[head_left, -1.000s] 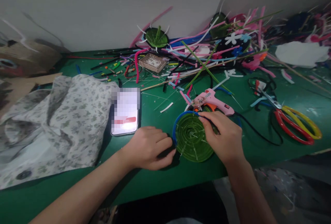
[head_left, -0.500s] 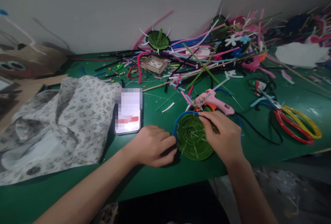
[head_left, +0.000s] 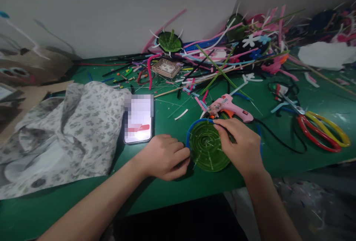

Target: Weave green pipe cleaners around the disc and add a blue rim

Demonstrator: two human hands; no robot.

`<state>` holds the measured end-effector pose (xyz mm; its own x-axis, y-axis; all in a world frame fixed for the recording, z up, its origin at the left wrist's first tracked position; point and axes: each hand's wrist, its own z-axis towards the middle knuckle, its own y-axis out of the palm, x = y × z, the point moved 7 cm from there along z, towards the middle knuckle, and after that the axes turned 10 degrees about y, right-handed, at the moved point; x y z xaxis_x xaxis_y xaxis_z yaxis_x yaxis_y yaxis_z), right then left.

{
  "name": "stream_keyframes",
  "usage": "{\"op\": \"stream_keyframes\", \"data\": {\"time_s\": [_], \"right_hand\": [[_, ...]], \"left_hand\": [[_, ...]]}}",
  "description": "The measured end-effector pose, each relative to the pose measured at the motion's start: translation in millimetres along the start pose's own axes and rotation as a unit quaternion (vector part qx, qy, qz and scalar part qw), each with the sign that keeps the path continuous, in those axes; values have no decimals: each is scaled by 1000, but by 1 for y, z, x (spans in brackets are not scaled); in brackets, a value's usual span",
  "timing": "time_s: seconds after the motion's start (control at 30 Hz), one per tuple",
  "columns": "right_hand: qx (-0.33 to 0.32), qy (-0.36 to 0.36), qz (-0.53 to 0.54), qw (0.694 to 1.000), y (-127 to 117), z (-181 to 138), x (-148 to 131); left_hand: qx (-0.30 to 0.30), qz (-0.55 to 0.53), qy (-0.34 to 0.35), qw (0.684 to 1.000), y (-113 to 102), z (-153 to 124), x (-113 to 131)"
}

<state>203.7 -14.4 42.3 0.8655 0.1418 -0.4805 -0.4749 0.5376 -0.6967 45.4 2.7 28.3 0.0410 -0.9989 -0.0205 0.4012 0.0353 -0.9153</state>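
Note:
A round green coiled disc [head_left: 205, 155], apparently made of pipe cleaners, lies on the green table with thin glue-like strands across its face. Around its upper left rim runs a blue pipe cleaner [head_left: 191, 126], whose far part shows again right of my right hand [head_left: 240, 142]. That hand pinches the blue strip against the disc's top edge between thumb and forefinger. My left hand [head_left: 168, 157] is closed at the disc's left edge, where the strip meets its fingers; what is inside them is hidden. Just behind the disc lies a pink glue gun [head_left: 230, 108].
Scissors [head_left: 318, 129] with red and yellow handles lie to the right, near the glue gun's black cord [head_left: 280, 141]. A lit phone [head_left: 139, 118] and a patterned cloth [head_left: 91, 122] are at left. Loose pipe cleaners [head_left: 211, 46] and a small box [head_left: 166, 68] fill the back.
Both hands and the disc hold nearly the same place and grip. Only the view has shifted slightly, with the scissors and glue gun appearing a little further right.

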Motion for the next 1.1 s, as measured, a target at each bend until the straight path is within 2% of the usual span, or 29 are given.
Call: {"op": "stream_keyframes", "data": {"time_s": [0.27, 0.5, 0.67, 1.1], "right_hand": [[2, -7, 9, 1000, 1, 0, -1], [2, -6, 5, 1000, 0, 0, -2], [1, 4, 4, 1000, 0, -1, 1], [2, 11, 8, 1000, 0, -2, 5]], "left_hand": [[5, -12, -4, 1000, -3, -1, 0], [92, -75, -46, 992, -10, -6, -8], [133, -109, -56, 983, -10, -8, -11], [149, -160, -65, 974, -8, -11, -11]]}}
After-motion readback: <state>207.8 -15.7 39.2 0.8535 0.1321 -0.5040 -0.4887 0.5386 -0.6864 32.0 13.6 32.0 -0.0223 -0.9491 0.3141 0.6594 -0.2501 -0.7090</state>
